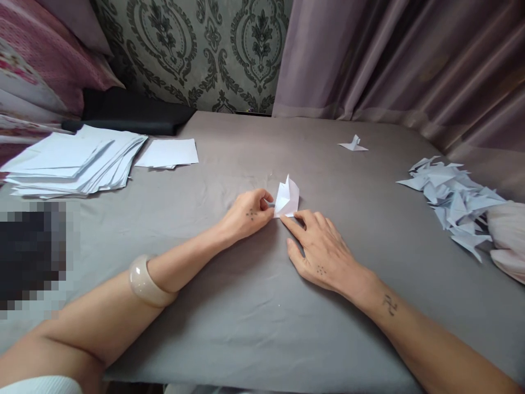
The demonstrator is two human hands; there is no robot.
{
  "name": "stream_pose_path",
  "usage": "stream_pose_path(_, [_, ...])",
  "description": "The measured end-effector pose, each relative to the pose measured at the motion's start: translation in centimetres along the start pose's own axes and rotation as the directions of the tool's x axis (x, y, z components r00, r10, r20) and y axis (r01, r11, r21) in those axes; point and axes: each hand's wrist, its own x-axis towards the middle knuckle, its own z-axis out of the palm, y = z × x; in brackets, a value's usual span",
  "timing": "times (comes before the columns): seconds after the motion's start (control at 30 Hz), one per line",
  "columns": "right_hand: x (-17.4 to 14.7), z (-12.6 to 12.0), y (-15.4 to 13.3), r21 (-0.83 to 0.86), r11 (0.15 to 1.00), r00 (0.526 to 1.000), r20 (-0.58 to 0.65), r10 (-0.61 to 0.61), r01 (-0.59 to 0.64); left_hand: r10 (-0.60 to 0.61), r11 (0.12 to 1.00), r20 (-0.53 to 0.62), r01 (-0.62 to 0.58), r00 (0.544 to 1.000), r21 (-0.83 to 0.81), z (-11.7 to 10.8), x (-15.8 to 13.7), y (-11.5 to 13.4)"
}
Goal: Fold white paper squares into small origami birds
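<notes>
A small white sheet of folded paper [287, 198] rests on the grey cloth near the middle, with one pointed flap standing up. My left hand [249, 212] pinches its lower left corner between thumb and curled fingers. On the other side, my right hand [322, 243] lies low with fingers spread, the index fingertip pressing the paper's bottom edge. The right thumb sits apart from the paper on the cloth.
Stacked white paper [77, 161] lies at the left, beside a smaller pile of sheets [170, 152]. A black cloth [135, 111] is behind. Several folded paper pieces [455, 191] heap at the right; one folded piece [355, 144] stands farther back. Curtains [389, 60] border the right.
</notes>
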Motion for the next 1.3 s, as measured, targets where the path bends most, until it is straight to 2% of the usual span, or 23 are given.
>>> stream_pose_path(0.17, [0.4, -0.6, 0.1, -0.028, 0.999, 0.998, 0.045, -0.033, 0.034, -0.058, 0.998, -0.112, 0.059, 0.992, 0.006, -0.9, 1.2, -0.9])
stream_pose_path(0.33, [0.9, -1.1, -0.2, -0.078, 0.995, 0.995, 0.085, -0.049, 0.055, -0.041, 0.999, -0.127, 0.044, 0.991, 0.021, -1.1, 1.6, -1.4])
stream_pose_path(0.53, [1.3, -0.9, -0.8, -0.05, 0.997, 0.996, 0.08, -0.046, 0.05, 0.036, 0.998, -0.12, -0.029, 0.992, 0.057, -0.9, 1.4, -1.4])
stream_pose_path(0.63, [1.0, -0.7, 0.2, 0.105, 0.994, 1.0, 0.001, 0.03, -0.03, 0.171, 0.979, -0.07, -0.161, 0.983, 0.125, -0.7, 1.2, -1.5])
stream_pose_path(0.73, [0.8, -0.5, 1.5, 0.392, 0.91, 0.984, -0.051, 0.17, -0.137, 0.363, 0.913, -0.004, -0.355, 0.932, 0.202, -0.3, 1.0, -1.9])
stream_pose_path(0.8, [0.8, -0.1, 1.9, 0.489, 0.852, 0.958, -0.099, 0.268, -0.188, 0.447, 0.867, 0.044, -0.444, 0.894, 0.227, 0.0, 0.9, -2.1])
stream_pose_path(1.0, [1.6, 1.2, 1.3, 0.427, 0.835, 0.87, -0.186, 0.457, -0.348, 0.485, 0.843, 0.104, -0.495, 0.869, 0.211, 0.4, 0.6, -2.1])
stream_pose_path(1.13, [2.2, 1.5, 2.3, 0.523, 0.776, 0.819, -0.229, 0.526, -0.352, 0.547, 0.794, 0.118, -0.559, 0.829, 0.239, 0.4, 0.4, -2.0])
stream_pose_path(1.2, [2.4, 1.6, 3.2, 0.647, 0.691, 0.808, -0.192, 0.557, -0.322, 0.57, 0.759, 0.094, -0.567, 0.816, 0.321, 0.5, 0.3, -2.0])
stream_pose_path(1.3, [2.6, 1.7, 4.1, 0.836, 0.477, 0.819, -0.06, 0.571, -0.271, 0.613, 0.672, 0.042, -0.549, 0.789, 0.498, 0.5, 0.2, -2.1])
